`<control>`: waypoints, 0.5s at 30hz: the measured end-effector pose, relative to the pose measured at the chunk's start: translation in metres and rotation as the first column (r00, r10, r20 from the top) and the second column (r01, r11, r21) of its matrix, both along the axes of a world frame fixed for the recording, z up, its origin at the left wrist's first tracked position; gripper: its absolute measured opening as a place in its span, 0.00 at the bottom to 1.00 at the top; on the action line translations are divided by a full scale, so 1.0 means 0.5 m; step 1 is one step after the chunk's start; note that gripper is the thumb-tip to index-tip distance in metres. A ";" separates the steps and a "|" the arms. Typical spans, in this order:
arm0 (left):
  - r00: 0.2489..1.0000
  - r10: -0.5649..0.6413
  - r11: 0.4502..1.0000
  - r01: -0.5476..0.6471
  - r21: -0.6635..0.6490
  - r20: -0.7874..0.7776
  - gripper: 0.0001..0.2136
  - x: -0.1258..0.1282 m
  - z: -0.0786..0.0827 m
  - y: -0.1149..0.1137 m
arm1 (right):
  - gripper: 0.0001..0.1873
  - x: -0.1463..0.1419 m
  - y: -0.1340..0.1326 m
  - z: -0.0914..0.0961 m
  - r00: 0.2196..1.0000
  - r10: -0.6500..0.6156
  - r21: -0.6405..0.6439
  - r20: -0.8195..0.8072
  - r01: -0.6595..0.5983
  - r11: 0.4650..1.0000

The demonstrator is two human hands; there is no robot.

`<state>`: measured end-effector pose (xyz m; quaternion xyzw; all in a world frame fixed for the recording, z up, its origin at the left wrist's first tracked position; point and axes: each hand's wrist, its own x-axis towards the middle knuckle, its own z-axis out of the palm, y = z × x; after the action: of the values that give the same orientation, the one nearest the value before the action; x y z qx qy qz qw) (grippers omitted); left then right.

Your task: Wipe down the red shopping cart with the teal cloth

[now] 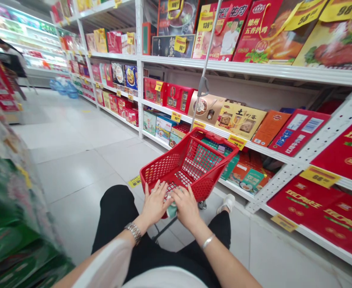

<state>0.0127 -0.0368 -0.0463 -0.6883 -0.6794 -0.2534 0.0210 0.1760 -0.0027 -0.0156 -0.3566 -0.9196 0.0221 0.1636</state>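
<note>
A red plastic basket cart [151, 176], with slotted walls and a black folding leg under it, stands in front of my knees. Over its near rim lies my left hand [154, 205], a metal watch on the wrist, its fingers stretched out and apart. Beside it, my right hand [187, 206], with a silver bangle on the wrist, curls its fingers at the same rim. Between the two hands shows a small pale green and white thing [171, 210], which seems to be in my right hand's fingers; its kind is hidden. Behind the cart, several boxes fill a low shelf.
White metal shelving [284, 74] with boxed foods and yellow price tags runs along the right. Green packages [10, 224] line the left edge. A thin metal pole [207, 60] rises behind the cart. Far left, a person [10, 60] bends near blue water bottles [69, 88].
</note>
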 end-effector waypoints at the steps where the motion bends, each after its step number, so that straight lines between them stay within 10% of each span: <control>1: 1.000 -0.014 1.000 0.014 -0.014 -0.008 0.25 -0.011 0.007 -0.002 | 0.26 0.013 0.014 0.006 1.000 -0.015 0.017 0.018 0.015 1.000; 10: 0.998 -0.063 0.989 0.064 -0.130 0.012 0.22 -0.071 0.054 -0.020 | 0.23 0.220 0.229 0.142 0.886 -0.431 0.206 0.174 0.395 0.895; 15: 0.999 -0.051 0.986 0.053 -0.159 0.015 0.24 -0.119 0.062 -0.016 | 0.23 0.278 0.254 0.165 0.880 -0.449 0.275 0.153 0.399 0.875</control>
<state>-0.0467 -0.0449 -0.0153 -0.7037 -0.6795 -0.2026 -0.0445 0.3148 0.1241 0.0669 -0.5287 -0.8264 -0.1617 0.1066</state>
